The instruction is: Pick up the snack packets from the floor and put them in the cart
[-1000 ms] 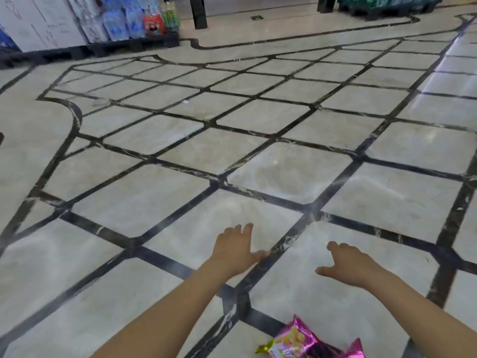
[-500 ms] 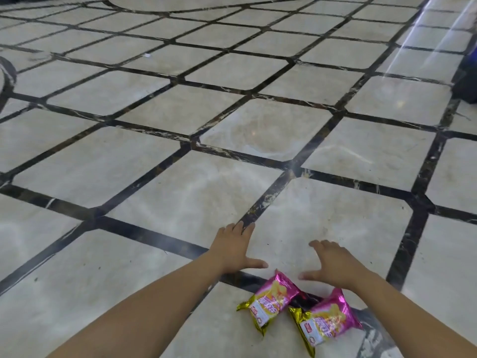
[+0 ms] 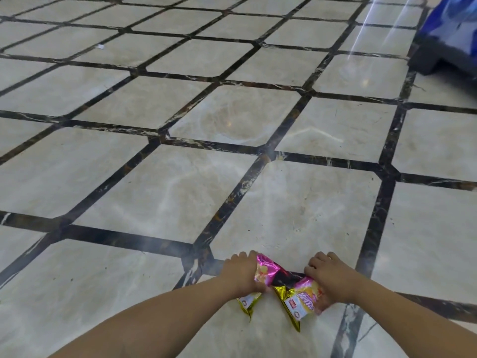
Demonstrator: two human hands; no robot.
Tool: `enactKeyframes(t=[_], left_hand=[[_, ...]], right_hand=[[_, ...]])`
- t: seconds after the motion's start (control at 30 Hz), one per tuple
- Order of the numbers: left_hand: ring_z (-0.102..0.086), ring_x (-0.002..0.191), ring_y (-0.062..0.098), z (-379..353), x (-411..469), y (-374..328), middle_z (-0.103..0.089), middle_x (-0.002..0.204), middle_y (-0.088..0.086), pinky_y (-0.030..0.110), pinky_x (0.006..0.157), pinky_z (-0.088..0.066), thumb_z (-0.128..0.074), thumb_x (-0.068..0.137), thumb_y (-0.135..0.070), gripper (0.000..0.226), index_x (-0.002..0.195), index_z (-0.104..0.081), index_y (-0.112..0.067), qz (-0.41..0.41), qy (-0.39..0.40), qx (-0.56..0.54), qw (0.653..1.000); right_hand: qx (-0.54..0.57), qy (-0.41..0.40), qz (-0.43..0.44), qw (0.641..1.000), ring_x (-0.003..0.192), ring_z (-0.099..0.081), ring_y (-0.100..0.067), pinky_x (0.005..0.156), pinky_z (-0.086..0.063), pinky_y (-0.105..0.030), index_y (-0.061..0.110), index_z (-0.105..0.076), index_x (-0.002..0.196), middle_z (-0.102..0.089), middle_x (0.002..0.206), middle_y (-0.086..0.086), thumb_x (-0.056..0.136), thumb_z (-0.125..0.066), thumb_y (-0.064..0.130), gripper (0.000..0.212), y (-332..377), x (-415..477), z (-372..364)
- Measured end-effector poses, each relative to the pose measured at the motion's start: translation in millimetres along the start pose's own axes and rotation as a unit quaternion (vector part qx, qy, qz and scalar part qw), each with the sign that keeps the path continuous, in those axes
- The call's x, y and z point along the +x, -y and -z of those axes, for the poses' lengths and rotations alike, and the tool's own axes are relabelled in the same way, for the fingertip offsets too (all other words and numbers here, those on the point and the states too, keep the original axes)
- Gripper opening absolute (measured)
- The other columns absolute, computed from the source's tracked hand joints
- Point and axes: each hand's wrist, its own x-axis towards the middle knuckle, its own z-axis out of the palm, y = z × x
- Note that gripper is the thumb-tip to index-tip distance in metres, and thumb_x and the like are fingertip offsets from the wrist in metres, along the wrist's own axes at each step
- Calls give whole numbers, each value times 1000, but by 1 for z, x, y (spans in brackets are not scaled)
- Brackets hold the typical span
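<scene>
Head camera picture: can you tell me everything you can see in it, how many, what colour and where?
left snack packet: 1, pink and gold, bottom middle, gripped by the left hand
right snack packet: 1, pink and gold with a white label, just right of the other, gripped by the right hand
floor: 1, beige marble tiles with dark strips, fills the view
paper scrap: 1, white, far off on the floor, upper left
blue thing: 1, blue on a black base, top right corner; too blurred to tell what it is
left hand: 1, bare, fingers curled round the left snack packet
right hand: 1, bare, fingers curled round the right snack packet
</scene>
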Motion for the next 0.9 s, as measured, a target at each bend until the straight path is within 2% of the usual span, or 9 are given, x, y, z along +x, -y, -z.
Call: enactKeyframes(t=[0.13, 0.27, 0.37, 0.47, 0.53, 0.63, 0.73, 0.8, 0.9], left_hand=[[-56, 110, 32, 1, 4, 5, -55, 123, 16, 38, 85, -46, -77, 77, -48, 76, 129, -38, -8, 19, 3, -69, 997], [-59, 98, 28, 9, 5, 17, -57, 105, 11, 32, 67, -40, -78, 79, -40, 73, 126, -32, -8, 31, -23, -123, 992], [-55, 84, 21, 20, 1, 33, -52, 94, 4, 30, 61, -37, -79, 77, -39, 65, 113, -32, -11, 52, -70, -163, 983], [-57, 80, 14, 34, -1, 51, -55, 92, -1, 21, 56, -40, -81, 77, -34, 61, 107, -31, -15, 89, -113, -278, 950], [-60, 79, 12, 46, -2, 62, -56, 90, -7, 21, 60, -46, -85, 73, -35, 66, 110, -33, -17, 121, -146, -362, 913], [-64, 84, 15, 59, -2, 74, -63, 99, -2, 29, 73, -53, -87, 69, -37, 68, 116, -41, -17, 162, -193, -454, 855], [-65, 81, 11, 72, -7, 80, -67, 107, 4, 23, 65, -51, -85, 72, -34, 61, 118, -50, -15, 179, -221, -515, 808], [-67, 87, 15, 85, -16, 83, -66, 111, 5, 22, 64, -52, -81, 76, -33, 60, 124, -50, -14, 176, -234, -539, 789], [-68, 91, 17, 116, -33, 87, -67, 113, 5, 28, 71, -56, -78, 79, -32, 56, 125, -51, -16, 165, -254, -560, 771]], right_hand=[[38, -2, -27, 999, 115, -48, -23, 92, -35, -33, 16, -51, 126, -55, 124, -5, 72, -61, 76, 82, 1, 5, -3], [91, -17, -67, 993, 104, -53, -23, 84, -38, -32, 14, -53, 114, -58, 116, -7, 74, -63, 72, 71, 6, 10, 1], [216, -34, -104, 970, 85, -49, -17, 67, -36, -30, 19, -46, 99, -55, 99, -3, 75, -67, 68, 59, 12, 13, 9], [346, -59, -148, 925, 78, -53, -14, 61, -37, -25, 20, -50, 88, -55, 87, 2, 71, -69, 69, 56, 17, 19, 25], [432, -94, -184, 878, 74, -54, -10, 58, -38, -24, 22, -50, 83, -57, 84, 4, 70, -72, 67, 52, 19, 25, 39], [581, -130, -200, 778, 80, -64, -13, 61, -46, -25, 18, -54, 99, -64, 93, 0, 69, -79, 59, 57, 24, 36, 63], [687, -163, -162, 689, 80, -69, -16, 62, -50, -24, 12, -56, 114, -69, 97, -2, 74, -79, 46, 57, 33, 40, 90], [703, -190, -138, 672, 85, -69, -17, 66, -52, -25, 16, -57, 115, -69, 100, -2, 79, -75, 46, 50, 37, 38, 113], [700, -236, -110, 666, 87, -69, -17, 67, -53, -25, 27, -56, 105, -69, 100, 1, 82, -70, 47, 34, 34, 24, 156]])
